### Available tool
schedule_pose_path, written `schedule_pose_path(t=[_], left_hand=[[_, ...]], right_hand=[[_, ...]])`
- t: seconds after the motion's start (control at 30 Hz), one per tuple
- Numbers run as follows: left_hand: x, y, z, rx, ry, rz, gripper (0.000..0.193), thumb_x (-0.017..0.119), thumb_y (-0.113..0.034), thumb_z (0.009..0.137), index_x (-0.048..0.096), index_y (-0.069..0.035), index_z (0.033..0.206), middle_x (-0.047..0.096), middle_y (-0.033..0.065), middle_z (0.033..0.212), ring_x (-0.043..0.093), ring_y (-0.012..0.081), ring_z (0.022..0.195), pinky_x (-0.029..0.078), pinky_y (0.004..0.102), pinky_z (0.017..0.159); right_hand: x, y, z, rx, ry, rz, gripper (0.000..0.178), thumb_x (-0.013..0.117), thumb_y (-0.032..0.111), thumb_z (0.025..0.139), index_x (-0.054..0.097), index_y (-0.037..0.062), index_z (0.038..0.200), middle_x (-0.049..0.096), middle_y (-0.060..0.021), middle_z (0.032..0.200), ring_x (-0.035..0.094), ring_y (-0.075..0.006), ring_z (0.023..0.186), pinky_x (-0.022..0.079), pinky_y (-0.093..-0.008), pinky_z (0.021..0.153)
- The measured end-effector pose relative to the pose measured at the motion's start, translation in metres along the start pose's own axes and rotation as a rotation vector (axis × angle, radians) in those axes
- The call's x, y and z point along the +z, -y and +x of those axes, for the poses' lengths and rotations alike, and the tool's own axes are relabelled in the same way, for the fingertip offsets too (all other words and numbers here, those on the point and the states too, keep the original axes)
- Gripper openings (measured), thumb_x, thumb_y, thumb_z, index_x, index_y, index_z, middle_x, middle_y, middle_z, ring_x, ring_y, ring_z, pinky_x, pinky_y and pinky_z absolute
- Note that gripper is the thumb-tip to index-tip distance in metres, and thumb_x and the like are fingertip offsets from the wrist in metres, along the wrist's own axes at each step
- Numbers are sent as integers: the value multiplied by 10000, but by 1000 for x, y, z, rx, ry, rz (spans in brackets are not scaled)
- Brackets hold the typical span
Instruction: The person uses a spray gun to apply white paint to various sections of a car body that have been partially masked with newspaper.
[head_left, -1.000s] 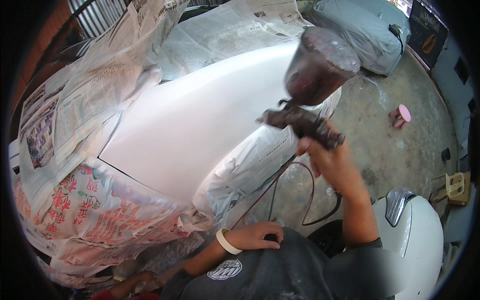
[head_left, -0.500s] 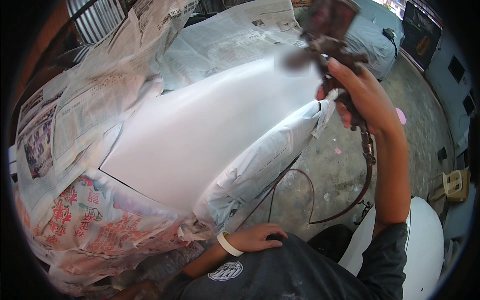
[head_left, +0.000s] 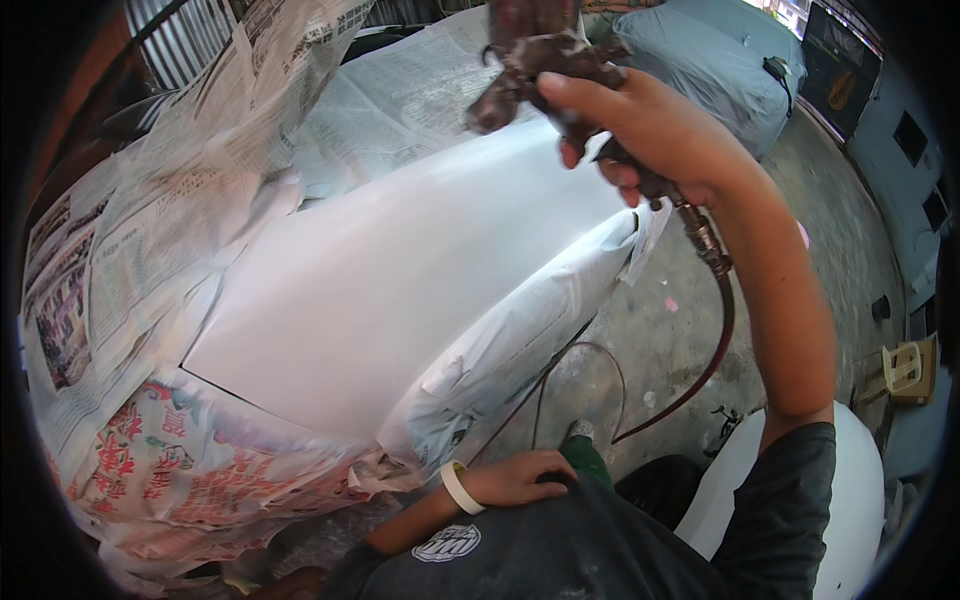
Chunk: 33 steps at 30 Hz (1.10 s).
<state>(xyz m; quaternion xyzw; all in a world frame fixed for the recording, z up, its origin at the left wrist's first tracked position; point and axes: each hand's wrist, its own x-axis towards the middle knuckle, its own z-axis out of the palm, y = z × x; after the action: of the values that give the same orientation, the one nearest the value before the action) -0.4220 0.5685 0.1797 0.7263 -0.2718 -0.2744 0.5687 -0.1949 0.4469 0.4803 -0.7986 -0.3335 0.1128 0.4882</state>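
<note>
My right hand (head_left: 660, 135) is wrapped round the grip of a dark, paint-stained spray gun (head_left: 565, 80), raised over the far end of a white car panel (head_left: 390, 270). The gun stays apart from the panel, and the top of its cup is cut off by the upper edge. From its handle hangs a dark red air hose (head_left: 722, 335). My left hand (head_left: 515, 482), with a pale band at the wrist, rests fingers out against my dark shirt and holds nothing. Newspaper (head_left: 190, 170) and red-printed paper (head_left: 220, 470) mask the panel's surroundings.
Paper wrapping (head_left: 520, 320) lines the panel's right edge. The hose loops over the concrete floor (head_left: 660, 350). A white curved part (head_left: 855, 480) stands at my lower right. A covered car (head_left: 710, 60) is at the back, with a beige plastic item (head_left: 903, 368) by the right wall.
My right hand has swung left with the spray gun, pulling the hose along. A green trouser leg and foot now show beyond my left hand, which has stayed put.
</note>
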Motion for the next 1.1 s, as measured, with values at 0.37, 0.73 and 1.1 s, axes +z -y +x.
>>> schedule_pose_path(t=[0.37,0.73,1.1], left_hand=[[-10,-9,107,-19,-147,10,312,565,-266,991,577,-45,1211,573,115,1205,544,254,1157,411,348,1002],[-30,-14,223,-122,-193,-68,328,552,-256,997,609,-24,1222,603,112,1185,560,221,1141,428,339,982],[-86,-105,517,248,-313,-872,592,394,-453,1040,398,11,1407,501,145,1376,445,252,1326,336,397,1120]], right_hand=[[-165,-123,46,185,-142,-75,466,581,495,938,550,62,1107,586,-24,740,413,-36,468,405,-230,375],[-297,-261,65,267,-351,-72,435,607,496,929,573,94,1095,607,-29,756,469,-87,489,427,-256,393],[-362,-322,-22,254,-199,543,494,451,483,1019,454,138,1373,696,-156,1102,573,-108,532,504,-240,463]])
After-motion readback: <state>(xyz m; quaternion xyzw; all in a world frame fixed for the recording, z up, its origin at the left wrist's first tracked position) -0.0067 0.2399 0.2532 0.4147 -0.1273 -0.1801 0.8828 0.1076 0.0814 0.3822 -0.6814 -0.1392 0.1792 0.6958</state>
